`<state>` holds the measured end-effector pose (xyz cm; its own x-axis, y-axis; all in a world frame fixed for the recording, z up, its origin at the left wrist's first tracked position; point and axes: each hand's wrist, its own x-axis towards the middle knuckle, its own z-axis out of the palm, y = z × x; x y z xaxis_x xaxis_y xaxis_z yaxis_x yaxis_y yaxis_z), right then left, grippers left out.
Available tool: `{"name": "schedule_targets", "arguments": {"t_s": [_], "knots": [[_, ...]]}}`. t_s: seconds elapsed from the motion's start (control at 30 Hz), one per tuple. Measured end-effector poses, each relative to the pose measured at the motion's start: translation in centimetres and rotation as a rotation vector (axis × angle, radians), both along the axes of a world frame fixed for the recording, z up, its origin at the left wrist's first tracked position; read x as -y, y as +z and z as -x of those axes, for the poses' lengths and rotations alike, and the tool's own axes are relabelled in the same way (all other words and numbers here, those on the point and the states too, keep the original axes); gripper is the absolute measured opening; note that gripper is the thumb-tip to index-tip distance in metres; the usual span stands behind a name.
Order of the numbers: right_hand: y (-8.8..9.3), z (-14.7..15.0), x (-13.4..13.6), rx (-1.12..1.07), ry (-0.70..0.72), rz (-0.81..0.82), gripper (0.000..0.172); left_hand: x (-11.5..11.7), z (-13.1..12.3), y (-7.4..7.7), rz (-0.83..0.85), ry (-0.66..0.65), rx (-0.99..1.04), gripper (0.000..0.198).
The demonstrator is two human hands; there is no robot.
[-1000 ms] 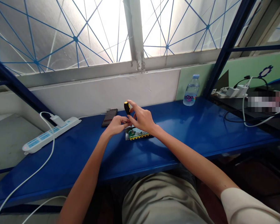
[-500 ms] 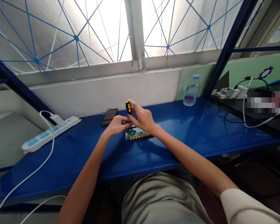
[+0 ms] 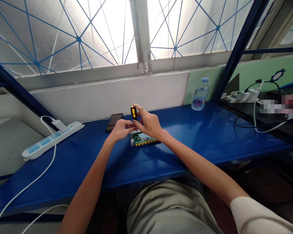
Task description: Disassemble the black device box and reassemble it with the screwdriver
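Note:
My right hand (image 3: 148, 123) is closed around a screwdriver (image 3: 133, 112) with a black and yellow handle, held nearly upright. Its thin shaft points down at a green circuit board (image 3: 144, 139) that has a yellow-and-black strip along its near edge. Coming in from the left, my left hand (image 3: 122, 129) has its thumb and fingers pinched together beside the shaft, above the board's left end. What those fingertips grip is hidden, and the two hands touch or nearly touch. The screwdriver's tip is too small to make out.
A dark phone (image 3: 114, 122) lies behind my left hand on the blue table (image 3: 88, 165). A white power strip (image 3: 51, 140) with a trailing cable stands at the left. A water bottle (image 3: 200, 94) is at the back right, with chargers (image 3: 249, 95) and cables beyond it.
Both hands keep the same hold above the board. The screwdriver handle has barely shifted; the whole view has drifted very slightly.

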<state>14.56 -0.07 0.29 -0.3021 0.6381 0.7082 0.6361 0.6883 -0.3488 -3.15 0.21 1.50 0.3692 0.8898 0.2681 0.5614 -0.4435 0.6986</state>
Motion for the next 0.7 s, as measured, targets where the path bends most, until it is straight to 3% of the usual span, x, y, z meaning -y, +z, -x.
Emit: {"name": "schedule_targets", "arguments": {"t_s": [0.7], "knots": [[0.17,-0.12,0.02,-0.037,0.075,0.048,0.062,0.03,0.14,-0.04,0.061,-0.054,-0.029,0.023]]}}
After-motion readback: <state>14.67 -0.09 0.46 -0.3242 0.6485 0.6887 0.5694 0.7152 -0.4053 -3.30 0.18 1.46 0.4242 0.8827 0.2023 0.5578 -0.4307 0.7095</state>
